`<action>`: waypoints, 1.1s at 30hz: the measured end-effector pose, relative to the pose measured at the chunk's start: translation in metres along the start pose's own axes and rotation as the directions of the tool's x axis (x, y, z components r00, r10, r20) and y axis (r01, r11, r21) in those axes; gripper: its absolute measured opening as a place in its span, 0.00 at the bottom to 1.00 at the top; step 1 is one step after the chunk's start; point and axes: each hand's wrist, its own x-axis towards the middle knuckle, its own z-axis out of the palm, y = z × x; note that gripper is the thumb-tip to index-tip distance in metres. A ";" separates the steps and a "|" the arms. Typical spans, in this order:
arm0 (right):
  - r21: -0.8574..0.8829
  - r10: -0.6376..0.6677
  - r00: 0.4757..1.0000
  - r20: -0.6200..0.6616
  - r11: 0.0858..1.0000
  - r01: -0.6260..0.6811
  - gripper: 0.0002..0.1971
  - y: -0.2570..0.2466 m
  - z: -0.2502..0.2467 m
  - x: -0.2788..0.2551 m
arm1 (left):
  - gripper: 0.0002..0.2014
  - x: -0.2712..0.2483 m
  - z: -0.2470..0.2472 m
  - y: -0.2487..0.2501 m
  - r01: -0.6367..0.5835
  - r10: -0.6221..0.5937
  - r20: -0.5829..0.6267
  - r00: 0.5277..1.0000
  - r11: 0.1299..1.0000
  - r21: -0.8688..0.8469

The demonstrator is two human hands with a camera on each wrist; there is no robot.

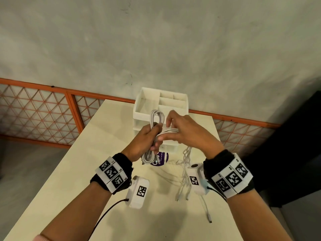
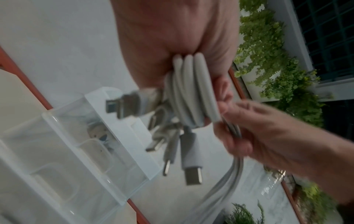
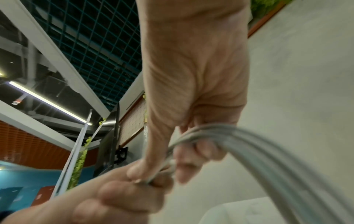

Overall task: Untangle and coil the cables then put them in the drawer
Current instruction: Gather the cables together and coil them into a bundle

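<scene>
Gripping a bundle of white cables (image 1: 155, 126) in mid-air above the table (image 1: 73, 171), the left hand (image 1: 145, 139) has its fingers curled tight round the folded loops, which stick up above the fist while several plugs (image 2: 191, 171) dangle below it. The right hand (image 1: 184, 131) pinches loose strands of the same bundle between thumb and fingers, drawing them across the loops — three turns already lie wrapped side by side in the left wrist view. Just behind both hands stands the white drawer organizer (image 1: 160, 101). More white cables (image 1: 185, 173) lie tangled on the table near the right wrist — beside a purple round sticker (image 1: 162, 160).
</scene>
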 end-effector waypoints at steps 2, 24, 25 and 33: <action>-0.019 0.056 0.990 0.129 0.998 -0.054 0.19 0.010 -0.009 -0.003 | 0.18 -0.001 -0.008 -0.002 -0.007 0.008 0.024 1.000 1.000 -0.027; 0.297 0.162 0.981 -0.108 0.947 -0.124 0.12 0.006 0.005 0.020 | 0.30 -0.019 0.019 -0.023 0.086 -0.110 0.155 0.982 0.984 0.156; 0.280 0.160 0.980 -0.118 0.952 -0.122 0.12 0.005 0.006 0.021 | 0.27 -0.019 0.020 -0.024 0.079 -0.106 0.140 0.984 0.979 0.188; 0.285 0.144 0.980 -0.135 0.953 -0.101 0.16 0.026 0.001 0.017 | 0.20 -0.014 0.010 -0.015 0.083 -0.099 0.080 0.992 0.978 0.191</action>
